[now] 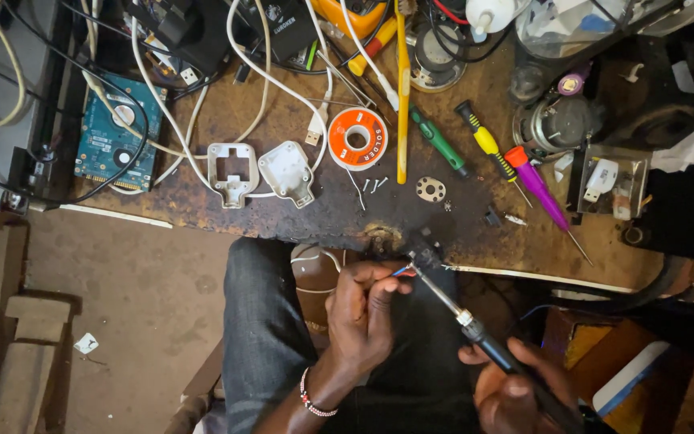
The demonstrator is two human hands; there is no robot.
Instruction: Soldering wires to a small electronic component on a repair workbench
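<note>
Below the workbench, left hand pinches thin wires; fingers closed. Right hand grips soldering iron; its tip meets them.

Orange solder spool, green screwdriver, purple screwdriver, teal circuit board

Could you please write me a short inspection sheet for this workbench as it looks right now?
Surface: rusty, stained bench top, crowded.
Job's things: soldering iron with its tip at thin wires below the bench edge.
Clutter: solder reel, two white casing halves, hard drive board, green screwdriver, purple screwdriver, yellow toothbrush, loose screws.
Grippers: left hand pinches the wires; right hand grips the iron's handle.
Cables: white cables looped across the bench.
Surroundings: bare concrete floor, wooden blocks at left.
</note>
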